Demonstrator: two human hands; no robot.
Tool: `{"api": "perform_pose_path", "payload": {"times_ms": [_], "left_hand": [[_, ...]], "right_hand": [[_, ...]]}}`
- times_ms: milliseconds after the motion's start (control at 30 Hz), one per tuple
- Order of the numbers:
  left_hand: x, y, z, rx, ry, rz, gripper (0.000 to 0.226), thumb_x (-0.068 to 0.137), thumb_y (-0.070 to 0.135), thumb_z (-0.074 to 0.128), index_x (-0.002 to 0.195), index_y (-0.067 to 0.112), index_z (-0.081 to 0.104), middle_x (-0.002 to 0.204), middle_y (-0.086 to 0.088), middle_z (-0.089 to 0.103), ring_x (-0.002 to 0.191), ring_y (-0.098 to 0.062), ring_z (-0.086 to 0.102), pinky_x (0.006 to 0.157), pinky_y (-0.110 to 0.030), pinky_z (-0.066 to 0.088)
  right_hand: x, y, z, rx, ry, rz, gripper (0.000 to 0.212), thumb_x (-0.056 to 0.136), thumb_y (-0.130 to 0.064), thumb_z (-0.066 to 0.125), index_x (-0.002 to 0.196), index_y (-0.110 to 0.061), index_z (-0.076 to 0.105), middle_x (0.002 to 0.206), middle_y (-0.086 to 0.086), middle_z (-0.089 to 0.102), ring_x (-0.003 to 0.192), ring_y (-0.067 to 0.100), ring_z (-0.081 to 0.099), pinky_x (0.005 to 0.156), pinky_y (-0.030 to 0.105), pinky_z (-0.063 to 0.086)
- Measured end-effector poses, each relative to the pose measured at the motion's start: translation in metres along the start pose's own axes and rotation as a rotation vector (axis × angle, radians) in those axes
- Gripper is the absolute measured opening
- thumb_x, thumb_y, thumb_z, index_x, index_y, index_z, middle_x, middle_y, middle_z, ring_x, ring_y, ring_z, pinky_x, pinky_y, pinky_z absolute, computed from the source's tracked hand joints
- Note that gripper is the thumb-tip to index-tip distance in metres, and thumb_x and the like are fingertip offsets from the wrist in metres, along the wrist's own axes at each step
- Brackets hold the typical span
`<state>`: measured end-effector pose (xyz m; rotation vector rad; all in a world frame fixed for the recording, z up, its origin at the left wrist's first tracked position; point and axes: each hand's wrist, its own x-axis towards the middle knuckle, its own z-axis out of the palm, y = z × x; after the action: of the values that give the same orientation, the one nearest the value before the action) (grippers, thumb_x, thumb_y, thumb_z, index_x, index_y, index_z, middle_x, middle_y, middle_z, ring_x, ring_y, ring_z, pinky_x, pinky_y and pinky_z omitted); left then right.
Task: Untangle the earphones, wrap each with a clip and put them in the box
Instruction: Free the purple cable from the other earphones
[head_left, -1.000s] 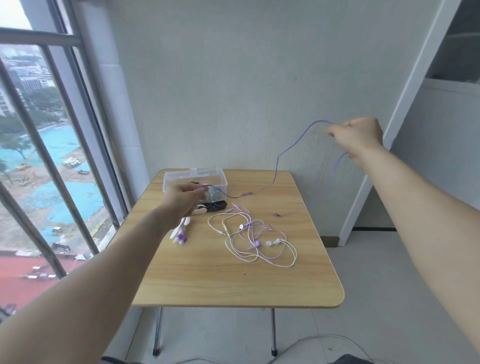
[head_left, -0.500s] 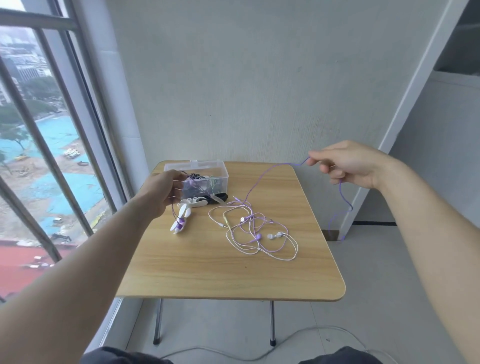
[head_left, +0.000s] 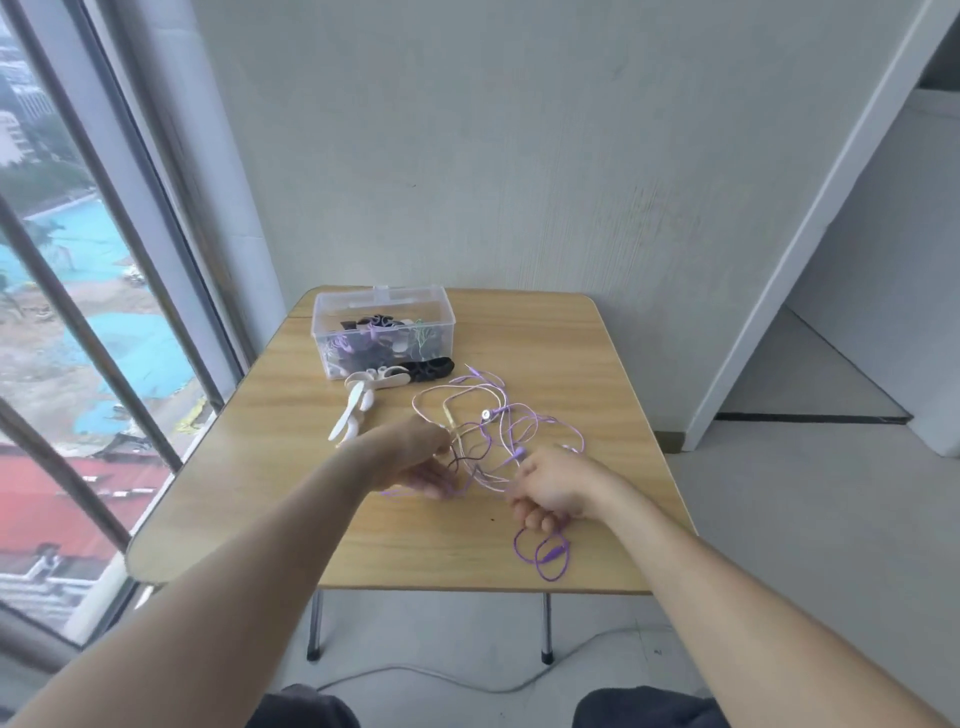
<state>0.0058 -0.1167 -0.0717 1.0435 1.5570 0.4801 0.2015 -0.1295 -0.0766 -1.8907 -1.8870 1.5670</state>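
Note:
A tangle of white and purple earphones (head_left: 483, 415) lies on the wooden table (head_left: 587, 358), in front of a clear plastic box (head_left: 383, 328) that holds wrapped earphones. My left hand (head_left: 415, 457) pinches the purple earphone cable (head_left: 545, 558) at the near edge of the tangle. My right hand (head_left: 556, 486) grips the same cable, and loops of it hang below the fingers onto the table. White clips (head_left: 356, 410) and a black clip (head_left: 431, 368) lie just in front of the box.
A window with metal bars (head_left: 88, 332) runs along the left of the table. A grey wall stands behind it and a doorway opens at the right. A grey cord (head_left: 426, 675) lies on the floor under the table.
Both hands came down from the raised, spread position to the table, together beside the tangle. The purple cable, stretched in the air before, now lies slack in loops.

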Motion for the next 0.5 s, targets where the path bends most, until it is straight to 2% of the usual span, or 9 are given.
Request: {"api": "perform_pose_path", "payload": {"times_ms": [67,133,233,300,367,400,433,500], "left_hand": [[0.012,0.005,0.003,-0.083,0.029,0.027,0.016,0.099,0.003,0.041,0.091,-0.004,0.052,0.07,-0.022,0.067,0.059,-0.03,0.067,0.052,-0.032,0.058],[0.023,0.013,0.006,-0.113,0.102,0.109,0.018,0.098,0.002,0.041,0.086,-0.002,0.055,0.073,-0.019,0.066,0.063,-0.029,0.065,0.059,-0.032,0.056],[0.041,0.027,0.008,-0.13,0.187,0.24,0.018,0.092,0.0,0.044,0.077,0.002,0.056,0.077,-0.019,0.061,0.071,-0.031,0.059,0.072,-0.037,0.047],[0.051,0.033,0.007,-0.11,0.221,0.279,0.011,0.084,0.009,0.051,0.077,0.004,0.057,0.079,-0.018,0.058,0.074,-0.031,0.058,0.074,-0.037,0.046],[0.053,0.037,0.001,-0.059,0.215,0.299,0.013,0.079,0.014,0.055,0.082,0.003,0.06,0.08,-0.014,0.061,0.069,-0.029,0.063,0.068,-0.033,0.05],[0.05,0.039,-0.002,-0.047,0.218,0.305,0.011,0.084,0.012,0.055,0.084,0.002,0.061,0.079,-0.012,0.064,0.065,-0.028,0.064,0.063,-0.031,0.051],[0.046,0.039,-0.005,-0.047,0.222,0.31,0.012,0.089,0.009,0.053,0.084,0.002,0.061,0.078,-0.011,0.066,0.061,-0.028,0.065,0.057,-0.03,0.051],[0.039,0.034,-0.014,-0.049,0.256,0.31,0.018,0.092,0.009,0.052,0.077,0.004,0.062,0.075,-0.013,0.069,0.057,-0.028,0.064,0.054,-0.03,0.051]], "right_hand": [[0.018,-0.001,-0.004,0.045,0.13,-0.039,0.021,0.097,-0.008,0.054,0.078,-0.004,0.061,0.069,0.013,0.062,0.054,0.025,0.058,0.047,0.026,0.047],[0.035,-0.003,-0.016,-0.057,0.265,-0.096,0.019,0.095,-0.01,0.052,0.078,-0.007,0.061,0.073,0.011,0.061,0.064,0.025,0.055,0.056,0.027,0.045],[0.057,-0.011,-0.037,-0.216,0.388,-0.139,0.023,0.096,-0.017,0.049,0.078,-0.01,0.061,0.078,0.008,0.06,0.073,0.027,0.052,0.057,0.028,0.036],[0.068,-0.016,-0.049,-0.23,0.446,-0.14,0.028,0.098,-0.02,0.049,0.09,-0.002,0.068,0.082,0.012,0.064,0.076,0.031,0.053,0.058,0.027,0.036],[0.074,-0.017,-0.06,-0.139,0.526,-0.163,0.03,0.098,-0.019,0.051,0.098,0.007,0.066,0.078,0.02,0.055,0.071,0.025,0.043,0.05,0.021,0.031],[0.074,-0.018,-0.065,-0.055,0.554,-0.196,0.03,0.097,-0.018,0.053,0.097,0.009,0.066,0.074,0.016,0.052,0.069,0.022,0.043,0.049,0.021,0.032],[0.073,-0.017,-0.069,0.056,0.566,-0.228,0.028,0.097,-0.018,0.055,0.092,0.007,0.068,0.073,0.009,0.058,0.067,0.021,0.048,0.055,0.023,0.04],[0.061,-0.019,-0.074,0.346,0.547,-0.269,0.02,0.096,-0.014,0.057,0.085,-0.003,0.07,0.079,0.007,0.068,0.064,0.02,0.063,0.062,0.033,0.053]]}}
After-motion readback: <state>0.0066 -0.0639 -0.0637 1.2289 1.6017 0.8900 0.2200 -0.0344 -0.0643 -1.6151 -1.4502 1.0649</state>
